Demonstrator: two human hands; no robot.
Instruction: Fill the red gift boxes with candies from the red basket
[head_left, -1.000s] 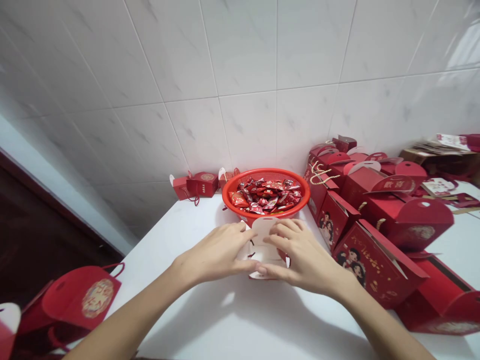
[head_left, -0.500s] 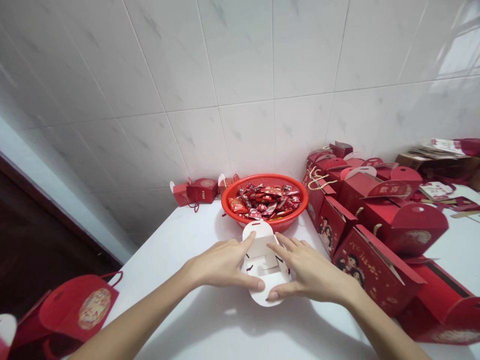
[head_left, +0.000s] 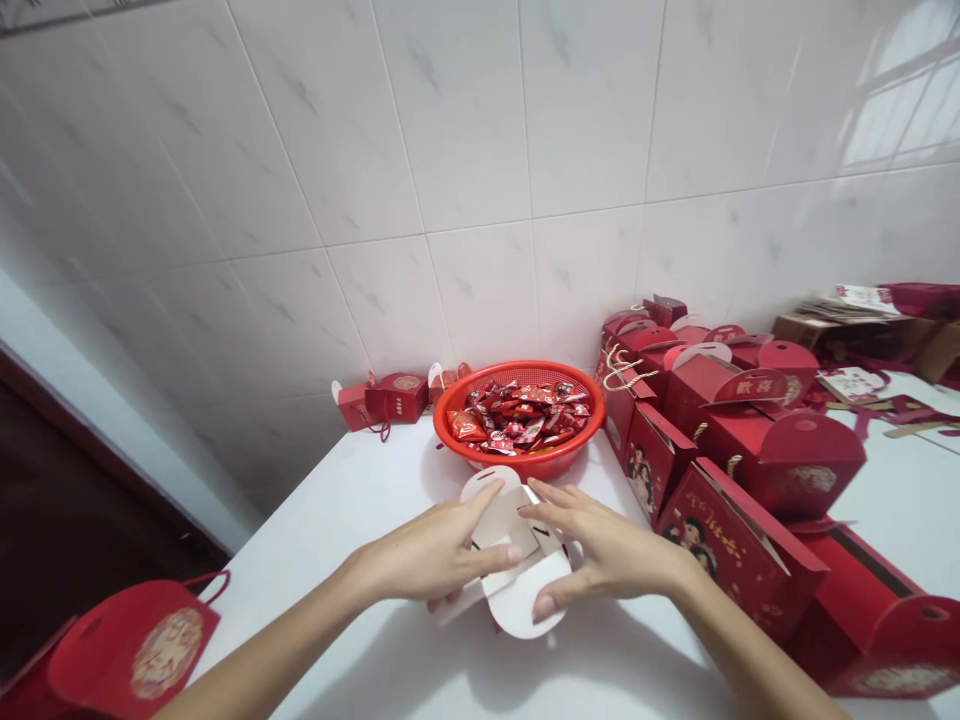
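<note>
The paperboard gift box [head_left: 538, 566] sits low in the center of the view, above the near part of the white table [head_left: 390, 660], just in front of the red plastic basket [head_left: 445, 440] of wrapped sweets [head_left: 525, 412]; whether its base touches the table cannot be told. The left hand [head_left: 442, 548] clasps the box's left side, thumb across the opening, index finger along the far rounded flap [head_left: 489, 484]. The right hand [head_left: 611, 548] spans the right side in a moderately wide grip, fingers on the far wall and thumb on the near rounded flap [head_left: 529, 606]. This opposed hold probably steadies the thin walls and spreads the flaps. The basket probably stands within reach of both hands; the red gift boxes [head_left: 787, 455] at right appear grouped to leave working space. The opening faces upward; the long axis, flap to flap, runs away from the person, its far end angled slightly left.
</note>
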